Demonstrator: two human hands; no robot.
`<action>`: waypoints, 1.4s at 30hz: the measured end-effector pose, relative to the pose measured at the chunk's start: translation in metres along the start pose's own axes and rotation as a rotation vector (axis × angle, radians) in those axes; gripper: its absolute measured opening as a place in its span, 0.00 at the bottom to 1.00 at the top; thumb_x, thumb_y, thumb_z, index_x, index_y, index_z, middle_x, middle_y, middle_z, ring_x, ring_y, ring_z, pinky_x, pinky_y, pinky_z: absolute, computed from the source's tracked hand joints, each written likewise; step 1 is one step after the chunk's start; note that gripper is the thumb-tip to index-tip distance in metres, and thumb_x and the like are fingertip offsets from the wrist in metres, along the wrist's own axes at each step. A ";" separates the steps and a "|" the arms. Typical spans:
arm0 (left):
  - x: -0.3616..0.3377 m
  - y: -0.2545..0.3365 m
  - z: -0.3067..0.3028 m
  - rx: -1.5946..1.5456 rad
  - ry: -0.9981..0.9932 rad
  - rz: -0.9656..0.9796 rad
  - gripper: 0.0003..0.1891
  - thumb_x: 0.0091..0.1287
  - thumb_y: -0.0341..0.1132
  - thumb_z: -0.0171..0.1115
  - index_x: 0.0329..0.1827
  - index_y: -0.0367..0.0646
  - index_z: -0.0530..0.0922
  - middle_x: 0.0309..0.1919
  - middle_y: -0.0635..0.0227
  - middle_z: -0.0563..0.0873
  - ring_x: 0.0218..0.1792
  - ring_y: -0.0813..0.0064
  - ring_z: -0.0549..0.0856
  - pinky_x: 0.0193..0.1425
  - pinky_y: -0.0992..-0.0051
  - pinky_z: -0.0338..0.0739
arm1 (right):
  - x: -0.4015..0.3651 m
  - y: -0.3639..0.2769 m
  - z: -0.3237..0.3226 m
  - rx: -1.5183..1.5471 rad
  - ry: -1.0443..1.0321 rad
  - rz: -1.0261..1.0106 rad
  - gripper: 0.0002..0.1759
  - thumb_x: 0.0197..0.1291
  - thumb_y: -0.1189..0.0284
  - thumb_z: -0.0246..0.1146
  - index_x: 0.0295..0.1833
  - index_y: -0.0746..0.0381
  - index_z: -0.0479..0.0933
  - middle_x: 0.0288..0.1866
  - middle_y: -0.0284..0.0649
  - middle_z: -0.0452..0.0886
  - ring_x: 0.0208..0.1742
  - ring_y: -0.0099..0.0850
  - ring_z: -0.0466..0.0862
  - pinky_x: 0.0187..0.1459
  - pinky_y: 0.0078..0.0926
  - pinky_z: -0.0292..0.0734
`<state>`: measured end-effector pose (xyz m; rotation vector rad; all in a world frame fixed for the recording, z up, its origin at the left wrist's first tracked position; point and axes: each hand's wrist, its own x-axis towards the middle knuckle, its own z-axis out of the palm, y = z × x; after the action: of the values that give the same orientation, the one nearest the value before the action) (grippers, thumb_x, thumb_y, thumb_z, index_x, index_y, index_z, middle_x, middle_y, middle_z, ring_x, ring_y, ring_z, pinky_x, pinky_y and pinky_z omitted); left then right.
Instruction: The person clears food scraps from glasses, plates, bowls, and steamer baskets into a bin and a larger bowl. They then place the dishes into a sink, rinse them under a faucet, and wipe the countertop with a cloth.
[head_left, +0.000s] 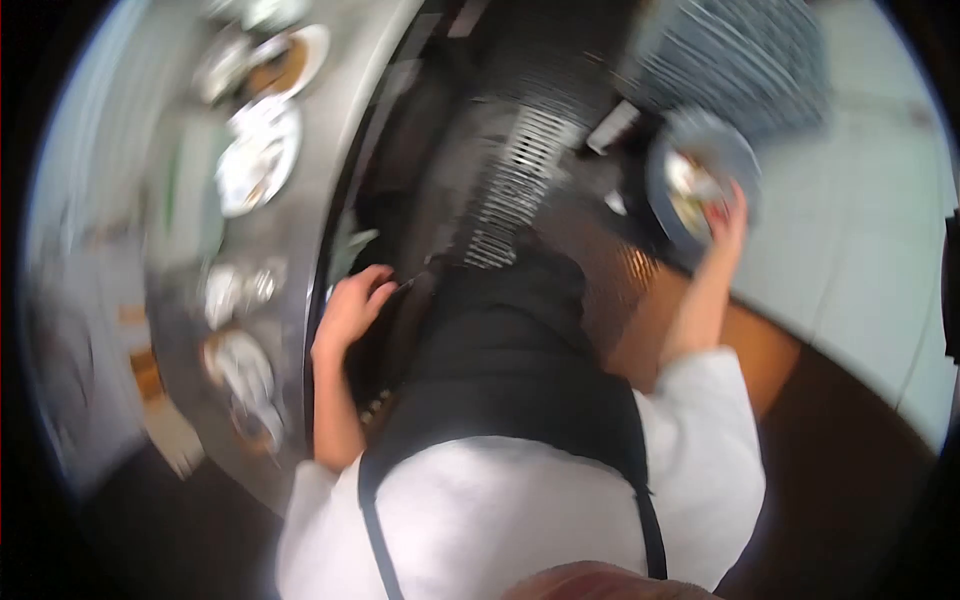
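Observation:
On the right, my right hand reaches over a round grey bin that holds pale and reddish scraps. Its fingers are smeared by motion, and I cannot tell whether they grip anything. My left hand hangs beside the edge of the steel counter, thumb and fingers apart, with nothing visible in it. Nearest to it on the counter are clear and white items, blurred together.
Along the counter stand white plates with crumpled white stuff and leftovers. Behind the bin is a stack of blue-grey racks. A slotted metal drain grate runs across the dark floor, and pale tiles cover the right side.

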<state>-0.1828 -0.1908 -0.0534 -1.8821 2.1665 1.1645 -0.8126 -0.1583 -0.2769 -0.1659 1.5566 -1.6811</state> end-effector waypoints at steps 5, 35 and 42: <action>-0.010 -0.032 -0.024 -0.014 0.283 -0.038 0.13 0.65 0.40 0.57 0.46 0.42 0.79 0.34 0.54 0.85 0.39 0.51 0.83 0.44 0.60 0.76 | 0.003 0.013 0.029 -0.399 0.185 -0.207 0.15 0.49 0.72 0.71 0.42 0.67 0.78 0.43 0.46 0.83 0.37 0.33 0.84 0.35 0.27 0.81; -0.049 -0.351 -0.162 0.334 0.632 -0.087 0.04 0.45 0.26 0.62 0.23 0.36 0.82 0.22 0.51 0.83 0.29 0.50 0.85 0.34 0.55 0.80 | -0.426 0.119 0.530 -0.329 -0.983 -0.322 0.32 0.48 0.78 0.68 0.60 0.67 0.66 0.51 0.40 0.72 0.52 0.31 0.73 0.52 0.28 0.71; -0.111 -0.363 -0.205 -0.049 0.746 -0.042 0.07 0.52 0.30 0.63 0.30 0.38 0.85 0.28 0.51 0.85 0.30 0.53 0.85 0.37 0.61 0.79 | -0.489 0.111 0.590 -0.348 -1.132 -0.363 0.35 0.49 0.78 0.67 0.64 0.69 0.64 0.58 0.44 0.71 0.55 0.32 0.73 0.55 0.28 0.70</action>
<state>0.2478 -0.2039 -0.0329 -2.6811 2.3835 0.5414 -0.0895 -0.2952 -0.0363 -1.3794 0.9129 -1.1370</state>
